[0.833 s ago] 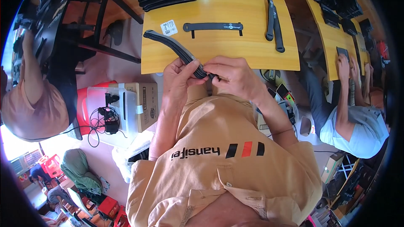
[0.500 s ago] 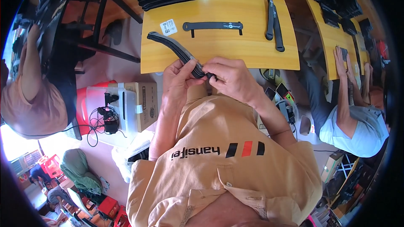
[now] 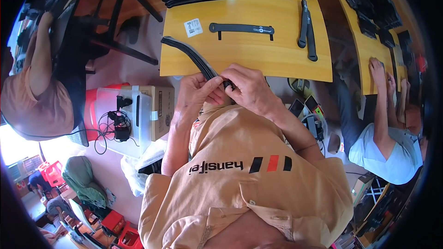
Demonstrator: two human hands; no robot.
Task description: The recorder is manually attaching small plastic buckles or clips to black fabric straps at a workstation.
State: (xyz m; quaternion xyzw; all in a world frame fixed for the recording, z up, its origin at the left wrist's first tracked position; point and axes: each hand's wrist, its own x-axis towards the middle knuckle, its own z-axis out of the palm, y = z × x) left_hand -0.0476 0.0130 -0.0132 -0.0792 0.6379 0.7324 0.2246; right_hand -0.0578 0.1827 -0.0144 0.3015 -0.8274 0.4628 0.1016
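From my remote seat, I see the bundle (image 3: 193, 56) in both hands at the table's (image 3: 277, 62) near edge, its far end curving up toward eleven o'clock, over the wood. The left hand (image 3: 194, 91) clasps it near its lower end, thumb laid on top; the right hand (image 3: 251, 90) pinches that same end from the three o'clock side, fingertips partly hidden from me. I judge it light and bendy, springier stacked than a single layer would be, hardly fragile, its layers apt to slide over one another; I'd grip close to an end, squeezing all layers together. It looks like matte black webbing, paler on its upper face. Toward twelve lies a flat, round-ended strap (image 3: 240, 28); nearer eleven, a squarish white label (image 3: 194, 27); past one, an overlapping pair (image 3: 311, 46).
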